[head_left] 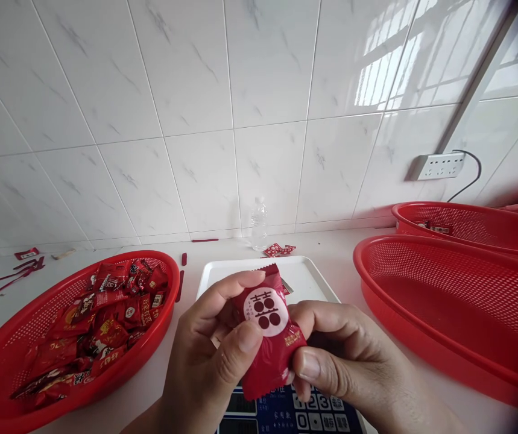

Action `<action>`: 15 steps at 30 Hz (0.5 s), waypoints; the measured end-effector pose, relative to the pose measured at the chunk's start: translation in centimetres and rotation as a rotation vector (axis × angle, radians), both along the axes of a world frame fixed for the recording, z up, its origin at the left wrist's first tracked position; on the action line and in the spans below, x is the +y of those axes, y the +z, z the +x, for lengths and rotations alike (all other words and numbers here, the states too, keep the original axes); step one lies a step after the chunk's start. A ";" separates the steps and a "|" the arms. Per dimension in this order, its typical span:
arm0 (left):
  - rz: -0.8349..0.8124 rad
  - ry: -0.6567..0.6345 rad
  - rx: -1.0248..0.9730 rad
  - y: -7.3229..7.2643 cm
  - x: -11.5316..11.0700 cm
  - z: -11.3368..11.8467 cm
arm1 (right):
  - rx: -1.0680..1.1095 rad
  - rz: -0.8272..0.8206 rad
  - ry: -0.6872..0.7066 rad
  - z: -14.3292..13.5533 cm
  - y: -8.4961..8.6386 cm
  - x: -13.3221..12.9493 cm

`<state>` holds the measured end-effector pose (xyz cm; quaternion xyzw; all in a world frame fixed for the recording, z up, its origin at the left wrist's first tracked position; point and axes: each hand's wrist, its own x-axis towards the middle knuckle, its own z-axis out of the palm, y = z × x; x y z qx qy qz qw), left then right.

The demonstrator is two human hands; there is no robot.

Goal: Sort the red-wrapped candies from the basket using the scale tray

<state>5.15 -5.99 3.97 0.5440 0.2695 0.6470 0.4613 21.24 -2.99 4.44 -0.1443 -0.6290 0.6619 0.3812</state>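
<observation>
A red candy packet (270,352) with a pale round label is held up in front of the scale. My left hand (216,343) grips its left side, the thumb lying on the label's lower edge. On the right side, my right hand (340,355) pinches the packet between thumb and fingers. Behind and below both hands is a scale with a white tray (315,280) and a blue keypad panel (286,413). Part of a small wrapped item shows on the tray behind the packet.
Red-wrapped packets (109,325) fill part of a red basket (150,352) at the left. Two red baskets (439,301) stand at the right. A clear bottle (259,223) is near the tiled wall, beside red wrappers (279,249). A power strip (437,166) is on the wall.
</observation>
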 end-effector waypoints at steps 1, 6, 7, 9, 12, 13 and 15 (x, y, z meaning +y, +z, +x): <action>-0.005 -0.003 -0.007 0.0 0.0 0.0 | -0.002 0.003 -0.003 0.0 0.0 0.0; -0.045 0.026 -0.046 0.2 -0.1 0.4 | -0.002 -0.011 -0.020 0.1 -0.1 -0.3; -0.058 0.042 -0.051 0.3 -0.2 0.4 | 0.001 -0.016 -0.022 0.1 -0.2 -0.4; -0.067 0.052 -0.049 0.3 -0.1 0.4 | 0.002 -0.016 -0.031 0.1 -0.2 -0.5; -0.048 0.020 -0.036 0.2 -0.1 0.3 | -0.005 0.007 -0.053 0.0 -0.3 -0.5; -0.040 0.004 -0.032 0.2 -0.1 0.2 | -0.007 0.015 -0.056 0.0 -0.3 -0.5; -0.031 -0.020 -0.029 0.1 0.0 0.1 | -0.002 0.025 -0.060 0.0 -0.3 -0.5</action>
